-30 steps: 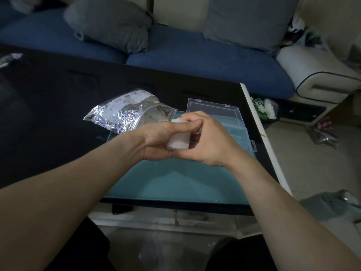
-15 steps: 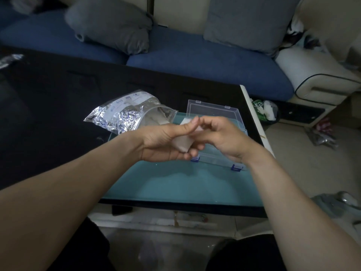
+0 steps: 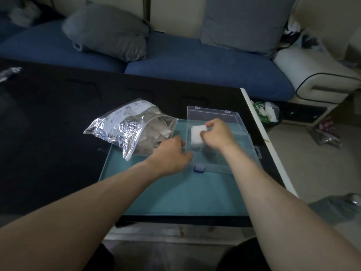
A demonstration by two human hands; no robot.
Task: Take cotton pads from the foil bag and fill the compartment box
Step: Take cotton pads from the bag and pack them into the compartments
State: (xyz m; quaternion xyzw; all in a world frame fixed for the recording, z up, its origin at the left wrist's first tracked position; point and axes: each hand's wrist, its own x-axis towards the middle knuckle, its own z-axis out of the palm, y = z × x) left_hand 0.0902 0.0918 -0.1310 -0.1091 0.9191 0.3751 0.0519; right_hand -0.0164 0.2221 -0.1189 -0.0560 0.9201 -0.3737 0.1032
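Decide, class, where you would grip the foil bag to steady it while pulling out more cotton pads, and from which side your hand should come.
Probably pinch the foil bag at the lip of its open mouth, coming from the near right, where the left hand already is. The bag lies on its side with the mouth facing the compartment box, pads showing inside.

A blue sofa (image 3: 195,61) runs across the top of the frame, with two grey cushions (image 3: 109,34) on it. A teal mat (image 3: 175,192) lies on the black table (image 3: 48,124) at centre. A cream footstool (image 3: 316,77) sits at upper right.
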